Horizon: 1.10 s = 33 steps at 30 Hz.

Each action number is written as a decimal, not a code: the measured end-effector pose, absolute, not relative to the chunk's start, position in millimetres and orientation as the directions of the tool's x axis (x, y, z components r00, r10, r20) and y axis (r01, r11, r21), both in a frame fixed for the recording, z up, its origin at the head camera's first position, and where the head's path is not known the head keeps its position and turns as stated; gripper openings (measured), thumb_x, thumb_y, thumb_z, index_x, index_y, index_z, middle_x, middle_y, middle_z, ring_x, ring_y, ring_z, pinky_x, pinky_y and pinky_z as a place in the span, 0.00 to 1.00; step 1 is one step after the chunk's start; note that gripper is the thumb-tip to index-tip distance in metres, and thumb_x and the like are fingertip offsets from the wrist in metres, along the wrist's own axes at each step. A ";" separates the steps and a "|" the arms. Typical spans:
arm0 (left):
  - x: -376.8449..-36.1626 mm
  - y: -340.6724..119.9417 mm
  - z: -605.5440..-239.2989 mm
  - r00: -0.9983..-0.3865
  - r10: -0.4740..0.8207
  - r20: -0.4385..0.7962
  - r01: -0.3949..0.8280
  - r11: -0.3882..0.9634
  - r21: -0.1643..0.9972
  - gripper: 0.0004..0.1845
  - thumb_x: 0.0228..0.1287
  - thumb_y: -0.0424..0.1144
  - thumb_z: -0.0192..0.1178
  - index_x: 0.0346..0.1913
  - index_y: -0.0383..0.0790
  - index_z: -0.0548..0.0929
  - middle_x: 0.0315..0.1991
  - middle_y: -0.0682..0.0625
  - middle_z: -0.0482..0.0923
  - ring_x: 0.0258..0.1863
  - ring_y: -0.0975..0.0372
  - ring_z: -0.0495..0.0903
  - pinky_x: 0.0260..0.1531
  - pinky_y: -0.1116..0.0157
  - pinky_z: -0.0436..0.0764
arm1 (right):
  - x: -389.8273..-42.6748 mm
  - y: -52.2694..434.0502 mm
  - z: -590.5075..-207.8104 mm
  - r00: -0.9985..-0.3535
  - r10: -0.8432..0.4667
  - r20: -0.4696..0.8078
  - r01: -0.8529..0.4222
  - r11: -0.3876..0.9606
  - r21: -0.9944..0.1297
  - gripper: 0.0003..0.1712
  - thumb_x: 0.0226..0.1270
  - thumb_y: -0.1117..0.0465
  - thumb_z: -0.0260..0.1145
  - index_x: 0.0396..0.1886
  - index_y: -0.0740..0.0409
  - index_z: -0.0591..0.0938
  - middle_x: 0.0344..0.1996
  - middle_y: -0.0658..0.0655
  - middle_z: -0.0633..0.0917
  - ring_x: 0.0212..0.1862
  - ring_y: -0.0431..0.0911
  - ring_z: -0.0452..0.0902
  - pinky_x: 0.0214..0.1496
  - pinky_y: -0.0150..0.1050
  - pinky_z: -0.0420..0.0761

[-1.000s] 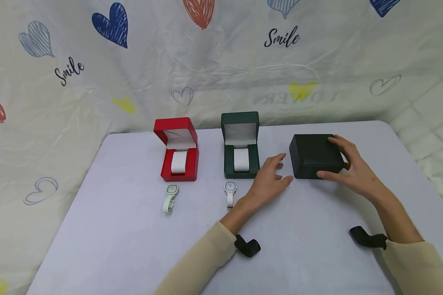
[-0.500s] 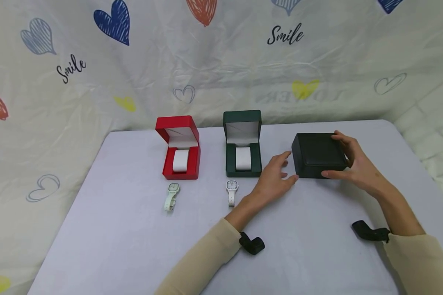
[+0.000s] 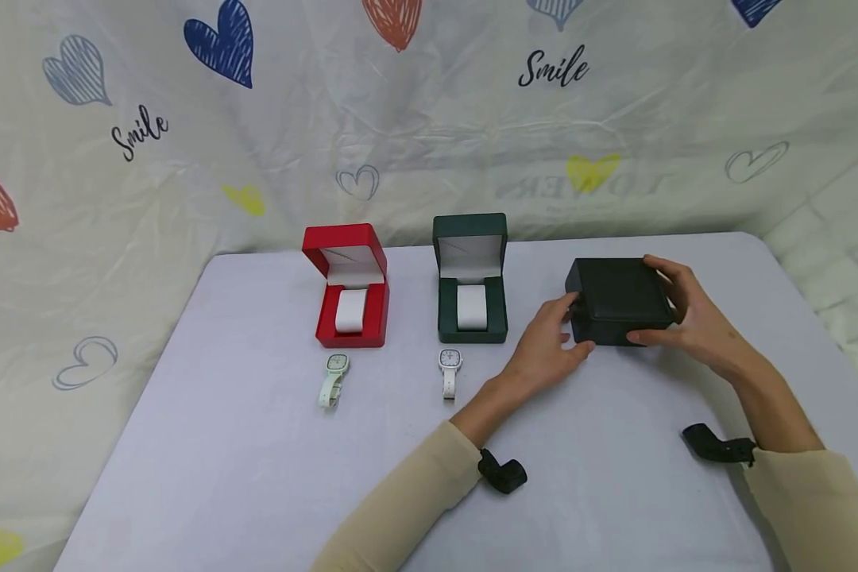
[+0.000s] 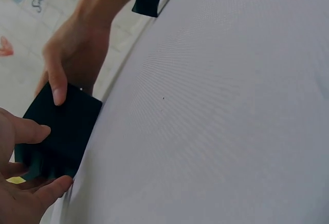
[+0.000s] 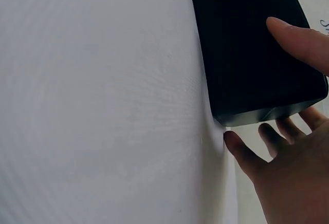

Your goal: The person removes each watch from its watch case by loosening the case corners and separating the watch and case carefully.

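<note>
Fingers [image 3: 655,338] grip black box [image 3: 622,292]; green box [image 3: 469,226] nearby.

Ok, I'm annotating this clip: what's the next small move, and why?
I'd probably ease open the closed black rectangular box. The left hand is at its left side, the right hand spans its right, and the rectangular red box and rectangular dark green box to its left stand open.

Middle box [image 3: 496,310], cushion [image 3: 472,308] inside, stands on table [image 3: 257,477], hanging sheet [image 3: 443,143] behind. Left of middle box: left box [image 3: 376,318], second cushion [image 3: 350,310] inside. Just before middle box, watch [image 3: 450,372]; farther left, second watch [image 3: 334,370]. Right of middle box: closed box [image 3: 622,294] between left hand [image 3: 543,345], nearer, and right hand [image 3: 697,326], farther.
</note>
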<state>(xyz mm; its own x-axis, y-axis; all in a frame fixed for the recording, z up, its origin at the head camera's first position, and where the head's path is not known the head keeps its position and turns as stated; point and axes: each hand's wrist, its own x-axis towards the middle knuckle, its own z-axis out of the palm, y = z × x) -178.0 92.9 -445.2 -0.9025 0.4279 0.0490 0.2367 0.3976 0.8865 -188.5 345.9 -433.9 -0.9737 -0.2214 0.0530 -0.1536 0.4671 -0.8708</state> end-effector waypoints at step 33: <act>-204.5 102.6 -450.4 -0.892 0.439 0.109 0.320 0.443 0.837 0.63 0.60 0.39 0.77 0.86 0.57 0.41 0.84 0.51 0.54 0.79 0.65 0.64 0.51 0.82 0.80 | -194.1 352.9 -436.1 -0.961 -0.267 0.068 -0.171 0.383 -0.908 0.65 0.52 0.80 0.75 0.84 0.45 0.54 0.76 0.42 0.60 0.72 0.26 0.61 0.54 0.17 0.71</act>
